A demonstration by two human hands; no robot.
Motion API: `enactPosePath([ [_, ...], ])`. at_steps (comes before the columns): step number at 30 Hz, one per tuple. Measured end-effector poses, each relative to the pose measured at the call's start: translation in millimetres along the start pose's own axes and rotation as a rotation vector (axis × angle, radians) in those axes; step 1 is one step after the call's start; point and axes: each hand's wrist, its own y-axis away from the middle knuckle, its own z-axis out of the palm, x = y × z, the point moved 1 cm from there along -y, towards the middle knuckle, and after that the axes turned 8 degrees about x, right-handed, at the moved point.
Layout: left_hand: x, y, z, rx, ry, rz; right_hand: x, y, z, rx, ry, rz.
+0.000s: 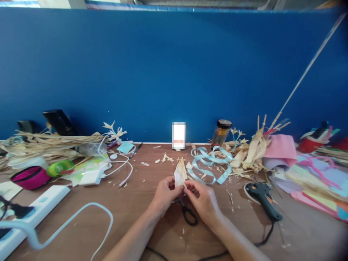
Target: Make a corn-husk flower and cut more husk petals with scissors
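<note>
Between my two hands a pale dried corn husk piece stands upright, its pointed tip up. My left hand is closed on the husk's lower left side, thumb in front. The fingertips of my right hand pinch its lower right edge. Under and between the hands lies a pair of scissors with a black handle loop; the blades are mostly hidden by my fingers. Loops of light blue ribbon lie just beyond my right hand, and small husk scraps are scattered around.
At right lies a black glue gun with its cord running toward the front. Dried husks and coloured paper stand behind it. At left are a power strip, white cables and a pink pouch. A blue partition closes the back.
</note>
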Motion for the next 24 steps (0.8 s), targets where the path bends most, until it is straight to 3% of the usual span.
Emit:
enactPosePath([
  [8, 1.0, -1.1, -0.4, 0.020, -0.051, 0.016, 0.3, -1.3, -1.2, 0.001, 0.015, 0.075],
  [19, -1.7, 0.4, 2.2, -0.007, -0.063, 0.031, -2.5, 0.1, -3.3, 0.043, 0.258, -0.119],
  [24, -2.2, 0.6, 2.2, -0.009, -0.084, 0.015, -3.0, 0.0, -3.4, 0.052, 0.281, -0.141],
])
